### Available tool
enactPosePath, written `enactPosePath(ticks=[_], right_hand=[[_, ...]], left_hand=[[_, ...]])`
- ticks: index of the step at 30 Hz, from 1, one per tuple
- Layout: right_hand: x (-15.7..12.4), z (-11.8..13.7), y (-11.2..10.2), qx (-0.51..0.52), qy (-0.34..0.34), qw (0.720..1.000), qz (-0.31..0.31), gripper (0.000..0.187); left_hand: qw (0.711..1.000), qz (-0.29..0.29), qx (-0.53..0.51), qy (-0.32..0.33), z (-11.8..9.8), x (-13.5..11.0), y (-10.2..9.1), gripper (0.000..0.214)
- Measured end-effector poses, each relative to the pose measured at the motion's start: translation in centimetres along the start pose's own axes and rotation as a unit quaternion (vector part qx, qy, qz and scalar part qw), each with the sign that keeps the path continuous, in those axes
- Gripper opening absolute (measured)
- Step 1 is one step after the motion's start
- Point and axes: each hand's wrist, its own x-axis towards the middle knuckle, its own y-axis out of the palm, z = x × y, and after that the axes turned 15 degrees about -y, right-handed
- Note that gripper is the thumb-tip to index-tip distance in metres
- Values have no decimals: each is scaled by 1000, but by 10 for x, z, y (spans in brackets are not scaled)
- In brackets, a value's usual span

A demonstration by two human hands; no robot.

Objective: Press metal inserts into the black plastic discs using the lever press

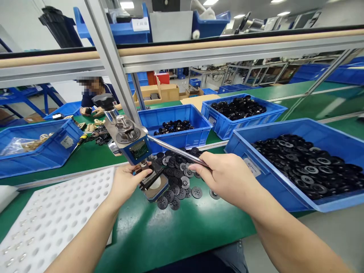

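Note:
A hand-operated bench press [131,142] stands on the green table, with a black knob on top and a metal lever [176,151] reaching to the right. My right hand [220,172] is wrapped round the end of that lever. My left hand [127,182] is at the press, thumb and fingers closed in around the area below its ram [144,164]. What lies between those fingers is hidden. Below the ram is the press base [156,189] with a pale round surface. Beside it lie many black discs with holes [184,182], loosely piled on the table.
A white foam tray with round holes [65,204] lies at left, small parts in some holes. Blue bins of black parts stand behind [173,140] and at right [301,203]. A metal post [113,57] rises behind the press. Across the table a person [95,94] handles parts.

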Motion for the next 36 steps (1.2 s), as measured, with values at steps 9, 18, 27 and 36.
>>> enactPosePath(ticks=[9,18,27,36], right_hand=[[-8,2,21,35,2,999,-36,38],[-13,11,46,33,37,994,-102,41],[-15,14,82,35,25,986,-162,39],[-11,18,61,48,24,986,-157,41]], left_hand=[[1000,8,26,8,9,2,-3,42],[1000,10,9,-19,14,4,-6,44],[999,14,-18,-23,19,7,-5,54],[999,-26,29,-16,30,12,-7,55]])
